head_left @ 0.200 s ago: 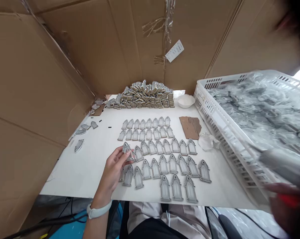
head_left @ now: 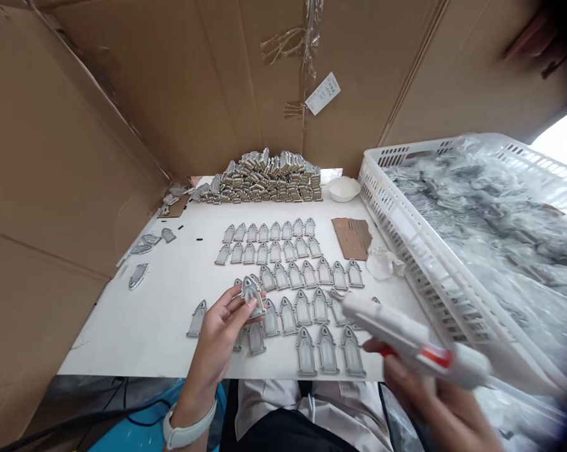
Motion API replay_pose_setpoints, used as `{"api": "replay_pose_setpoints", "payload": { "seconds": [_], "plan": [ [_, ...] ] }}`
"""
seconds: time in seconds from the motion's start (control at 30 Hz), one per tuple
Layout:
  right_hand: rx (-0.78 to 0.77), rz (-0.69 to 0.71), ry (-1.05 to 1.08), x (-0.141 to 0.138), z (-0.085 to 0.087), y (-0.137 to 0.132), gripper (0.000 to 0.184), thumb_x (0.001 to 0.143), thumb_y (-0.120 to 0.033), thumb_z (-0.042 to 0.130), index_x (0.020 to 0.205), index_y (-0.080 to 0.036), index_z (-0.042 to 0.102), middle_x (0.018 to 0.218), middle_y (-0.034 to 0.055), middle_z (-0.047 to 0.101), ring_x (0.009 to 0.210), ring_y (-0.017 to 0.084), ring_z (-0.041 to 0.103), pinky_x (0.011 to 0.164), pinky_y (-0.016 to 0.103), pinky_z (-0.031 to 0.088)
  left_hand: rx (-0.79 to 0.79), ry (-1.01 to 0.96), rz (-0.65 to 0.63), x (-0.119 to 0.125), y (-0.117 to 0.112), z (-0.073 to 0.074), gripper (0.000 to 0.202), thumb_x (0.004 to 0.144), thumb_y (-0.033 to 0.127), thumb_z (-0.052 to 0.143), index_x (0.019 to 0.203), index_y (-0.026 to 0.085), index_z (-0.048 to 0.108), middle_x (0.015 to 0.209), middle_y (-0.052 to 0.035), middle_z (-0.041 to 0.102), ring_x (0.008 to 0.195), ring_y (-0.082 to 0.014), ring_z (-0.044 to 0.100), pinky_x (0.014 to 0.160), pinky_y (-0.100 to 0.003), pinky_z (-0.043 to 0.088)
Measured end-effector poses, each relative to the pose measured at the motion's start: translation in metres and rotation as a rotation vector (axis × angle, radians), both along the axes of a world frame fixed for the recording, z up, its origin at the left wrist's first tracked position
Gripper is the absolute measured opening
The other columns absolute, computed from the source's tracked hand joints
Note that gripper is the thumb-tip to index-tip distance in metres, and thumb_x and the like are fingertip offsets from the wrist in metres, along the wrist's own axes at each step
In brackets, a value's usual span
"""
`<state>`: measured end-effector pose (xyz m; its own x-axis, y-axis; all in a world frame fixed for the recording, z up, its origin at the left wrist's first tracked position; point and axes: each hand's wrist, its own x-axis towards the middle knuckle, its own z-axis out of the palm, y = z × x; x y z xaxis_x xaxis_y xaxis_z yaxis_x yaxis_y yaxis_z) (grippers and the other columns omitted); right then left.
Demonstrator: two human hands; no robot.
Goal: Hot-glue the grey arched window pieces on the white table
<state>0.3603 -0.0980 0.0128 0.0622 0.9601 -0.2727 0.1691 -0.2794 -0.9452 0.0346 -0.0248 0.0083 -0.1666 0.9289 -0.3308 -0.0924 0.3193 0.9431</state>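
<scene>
My left hand [head_left: 217,336] pinches a small silver arch-shaped frame [head_left: 251,292] between thumb and fingers, tilted upright above the table. My right hand [head_left: 427,392] is wrapped round a white and red hot glue gun [head_left: 400,333], its nozzle pointing left over the laid-out pieces. A glue stick trails from the gun's back end. Rows of similar arch-shaped frames [head_left: 302,307] lie flat on the white table [head_left: 161,339]. My left hand covers some of them, and the gun hides others on the right.
At the back, many frames form a stacked pile [head_left: 274,182] against a cardboard wall [head_left: 161,81]. A white bowl [head_left: 344,189], a cardboard scrap [head_left: 351,238] and crumpled paper [head_left: 384,263] sit near a white plastic crate [head_left: 396,232] of bagged parts. Several loose frames [head_left: 139,276] lie left.
The glue gun has swung left from beside the crate to above the rows of frames. My left hand, still holding its frame, has shifted slightly right and down. The whole view has shifted a little.
</scene>
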Motion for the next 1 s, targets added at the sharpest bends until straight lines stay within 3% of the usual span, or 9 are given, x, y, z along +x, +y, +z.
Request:
{"api": "replay_pose_setpoints", "payload": {
  "seconds": [0.13, 0.23, 0.33, 0.4, 0.53, 0.8, 1.0],
  "plan": [
    [-0.22, 0.126, 0.131, -0.038, 0.011, 0.012, 0.082, 0.088, -0.085, 0.072, 0.129, -0.015, 0.081, 0.101, 0.0116, 0.073, 0.086, 0.015, 0.059, 0.075, 0.023, 0.051, -0.008, -0.01, 0.002, 0.015, -0.014, 0.0, 0.082, 0.084, 0.054, 0.092, 0.149, 0.015, 0.062, 0.135, -0.0161, 0.079, 0.121, -0.0302, 0.079, 0.095, -0.038, 0.073],
    [-0.22, 0.274, 0.184, -0.055, 0.013, 0.022, 0.084, 0.093, -0.086, 0.065, 0.133, -0.013, 0.077, 0.094, 0.0078, 0.066, 0.075, 0.008, 0.046, 0.069, 0.02, 0.042, -0.006, 0.02, -0.006, 0.021, -0.023, 0.0, 0.08, 0.085, 0.055, 0.091, 0.15, 0.016, 0.064, 0.123, -0.0125, 0.082, 0.114, -0.0272, 0.081, 0.097, -0.036, 0.072],
    [-0.186, 0.415, 0.199, -0.059, 0.005, 0.027, 0.082, 0.098, -0.085, 0.058, 0.132, -0.011, 0.073, 0.074, 0.0022, 0.049, 0.068, 0.007, 0.038, 0.062, 0.019, 0.033, -0.009, 0.081, 0.007, 0.024, -0.028, 0.001, 0.08, 0.084, 0.056, 0.091, 0.149, 0.016, 0.067, 0.111, -0.0088, 0.082, 0.111, -0.0257, 0.08, 0.094, -0.033, 0.073],
    [-0.195, 0.426, 0.207, -0.059, -0.001, 0.028, 0.082, 0.1, -0.084, 0.056, 0.133, -0.011, 0.07, 0.07, -0.0005, 0.039, 0.067, 0.006, 0.036, 0.06, 0.018, 0.031, -0.016, 0.095, 0.02, 0.024, -0.03, 0.002, 0.081, 0.084, 0.056, 0.091, 0.15, 0.017, 0.068, 0.11, -0.0077, 0.081, 0.111, -0.026, 0.08, 0.094, -0.035, 0.073],
    [-0.211, 0.423, 0.205, -0.062, -0.004, 0.029, 0.082, 0.1, -0.084, 0.056, 0.136, -0.011, 0.068, 0.072, -0.0016, 0.036, 0.067, 0.006, 0.037, 0.061, 0.018, 0.033, -0.013, 0.105, 0.014, 0.023, -0.032, 0.002, 0.082, 0.082, 0.057, 0.092, 0.15, 0.017, 0.069, 0.111, -0.0081, 0.082, 0.113, -0.0268, 0.08, 0.095, -0.035, 0.073],
    [-0.231, 0.279, 0.245, -0.071, 0.012, 0.028, 0.079, 0.095, -0.084, 0.065, 0.126, -0.011, 0.074, 0.067, -0.0017, 0.037, 0.067, 0.006, 0.036, 0.062, 0.018, 0.031, 0.014, 0.19, 0.001, 0.022, -0.034, 0.004, 0.078, 0.083, 0.059, 0.091, 0.148, 0.019, 0.074, 0.117, -0.0096, 0.084, 0.109, -0.0274, 0.081, 0.092, -0.035, 0.074],
    [-0.239, 0.388, 0.216, -0.067, 0.008, 0.031, 0.087, 0.096, -0.088, 0.057, 0.133, -0.011, 0.07, 0.068, -0.0017, 0.036, 0.066, 0.007, 0.037, 0.062, 0.019, 0.032, 0.002, 0.173, 0.003, 0.023, -0.034, 0.004, 0.082, 0.084, 0.058, 0.091, 0.152, 0.018, 0.071, 0.106, -0.0084, 0.083, 0.109, -0.0274, 0.081, 0.094, -0.035, 0.074]
  ]
}}
